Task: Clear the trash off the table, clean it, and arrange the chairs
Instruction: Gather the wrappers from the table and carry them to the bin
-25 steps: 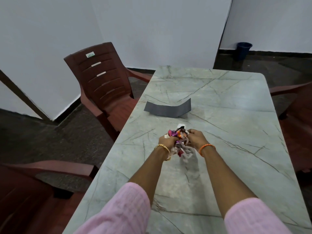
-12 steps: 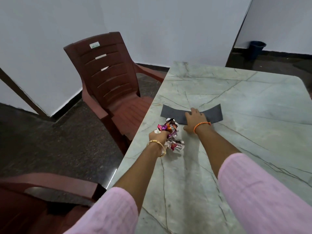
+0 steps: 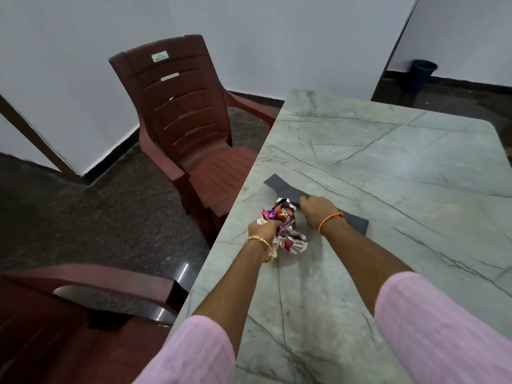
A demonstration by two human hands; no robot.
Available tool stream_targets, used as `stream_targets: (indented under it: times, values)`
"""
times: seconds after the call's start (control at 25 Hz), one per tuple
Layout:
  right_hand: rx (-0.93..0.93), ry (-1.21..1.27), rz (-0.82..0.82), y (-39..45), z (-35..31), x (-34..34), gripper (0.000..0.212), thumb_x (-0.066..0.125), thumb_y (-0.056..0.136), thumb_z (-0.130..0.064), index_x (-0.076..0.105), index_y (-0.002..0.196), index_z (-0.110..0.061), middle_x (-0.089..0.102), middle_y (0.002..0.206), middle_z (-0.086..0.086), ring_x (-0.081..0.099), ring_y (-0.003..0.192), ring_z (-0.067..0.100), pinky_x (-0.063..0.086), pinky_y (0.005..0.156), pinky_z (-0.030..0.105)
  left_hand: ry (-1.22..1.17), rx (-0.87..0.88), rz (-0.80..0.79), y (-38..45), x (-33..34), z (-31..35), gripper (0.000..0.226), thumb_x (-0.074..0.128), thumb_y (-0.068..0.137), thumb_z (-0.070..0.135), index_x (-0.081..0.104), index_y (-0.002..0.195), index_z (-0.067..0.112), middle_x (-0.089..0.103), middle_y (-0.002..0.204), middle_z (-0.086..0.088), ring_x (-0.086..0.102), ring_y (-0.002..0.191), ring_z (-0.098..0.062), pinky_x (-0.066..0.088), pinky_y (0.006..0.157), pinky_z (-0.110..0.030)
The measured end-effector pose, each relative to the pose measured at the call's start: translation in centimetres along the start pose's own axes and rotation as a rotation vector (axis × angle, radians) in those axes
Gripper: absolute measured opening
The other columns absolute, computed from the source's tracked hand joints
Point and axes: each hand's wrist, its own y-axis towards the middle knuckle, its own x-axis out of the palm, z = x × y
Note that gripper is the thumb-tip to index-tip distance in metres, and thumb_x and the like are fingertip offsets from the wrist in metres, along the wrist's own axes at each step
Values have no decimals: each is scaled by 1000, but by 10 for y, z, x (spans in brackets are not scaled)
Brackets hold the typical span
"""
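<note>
Nearest, two pink ribbed sleeves reach over the table [image 3: 388, 167], a pale green slab veined with dark lines. The left hand [image 3: 261, 227] is closed round a crumpled wad of shiny wrappers [image 3: 285, 225], held just above the tabletop near its left edge. Just beyond, the right hand [image 3: 318, 210] lies on the cloth [image 3: 285, 189], a flat, dark grey, matte strip; its fingers look curled onto it, though whether they pinch it I cannot tell. Trash-clearing seems nearly done; next comes binning the wad, probably in the dark bin [image 3: 422, 74] far off, then wiping. A slatted maroon plastic chair [image 3: 180, 112] stands at the table's left side.
</note>
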Motion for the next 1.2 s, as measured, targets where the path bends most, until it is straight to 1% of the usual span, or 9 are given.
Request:
stream_targets:
  times: [0.32, 0.48, 0.56, 0.64, 0.72, 0.84, 0.96, 1.04, 1.2]
  values:
    - [-109, 513, 10, -155, -72, 2, 84, 42, 83, 7, 14, 148, -38, 60, 92, 24, 61, 81, 39, 51, 75, 40, 134, 43, 107, -108, -94, -27, 28, 61, 73, -13, 53, 59, 9, 54, 49, -9, 51, 44, -20, 43, 39, -19]
    - [-90, 781, -40, -233, -113, 23, 50, 51, 84, 3, 57, 130, -17, 60, 126, 20, 59, 112, 33, 47, 98, 33, 53, 43, 215, -183, -155, -70, 24, 61, 74, -11, 54, 64, 9, 55, 59, -11, 56, 52, -23, 51, 49, -25]
    - [-138, 871, -128, -279, -132, 36, 57, 61, 79, 3, 54, 133, -15, 56, 134, 14, 57, 117, 27, 45, 97, 26, 24, 55, 296, -224, -188, -103, 20, 61, 75, -10, 54, 67, 8, 57, 65, -13, 58, 61, -28, 52, 63, -36]
    - [-220, 918, -258, -323, -148, 46, 75, 63, 74, 6, 41, 142, -16, 51, 139, 12, 56, 118, 26, 47, 91, 24, -19, 70, 373, -261, -219, -138, 21, 61, 75, -10, 53, 67, 8, 57, 66, -13, 57, 62, -27, 50, 64, -36]
    - [-305, 916, -311, -366, -167, 52, 80, 61, 74, 10, 36, 145, -15, 46, 143, 13, 49, 127, 25, 45, 94, 24, -68, 80, 457, -303, -247, -173, 22, 63, 75, -9, 53, 65, 8, 56, 62, -11, 55, 56, -24, 49, 55, -29]
    - [-460, 778, -266, -438, -209, 56, 65, 60, 74, 10, 48, 136, -7, 54, 136, 16, 52, 126, 27, 43, 103, 30, -185, 143, 596, -365, -289, -223, 25, 64, 72, -11, 54, 60, 9, 52, 55, -9, 50, 47, -20, 46, 43, -23]
    - [-642, 677, -205, -514, -263, 62, 33, 60, 76, 5, 67, 107, 0, 68, 108, 23, 63, 103, 34, 51, 87, 35, -276, 179, 737, -422, -337, -272, 26, 65, 70, -11, 56, 58, 9, 54, 50, -4, 50, 47, -16, 43, 38, -17]
    - [-783, 607, -233, -565, -297, 76, 19, 60, 78, 1, 69, 95, 4, 69, 97, 27, 64, 94, 38, 51, 79, 38, -353, 179, 833, -461, -373, -312, 25, 65, 68, -10, 57, 55, 10, 55, 48, -1, 52, 48, -15, 44, 40, -17]
    - [-1027, 437, -388, -678, -354, 118, 17, 59, 81, -3, 67, 95, 4, 68, 100, 27, 63, 98, 39, 52, 82, 42, -532, 151, 1095, -556, -445, -409, 23, 66, 67, -6, 57, 56, 11, 59, 50, 1, 55, 53, -15, 47, 49, -22]
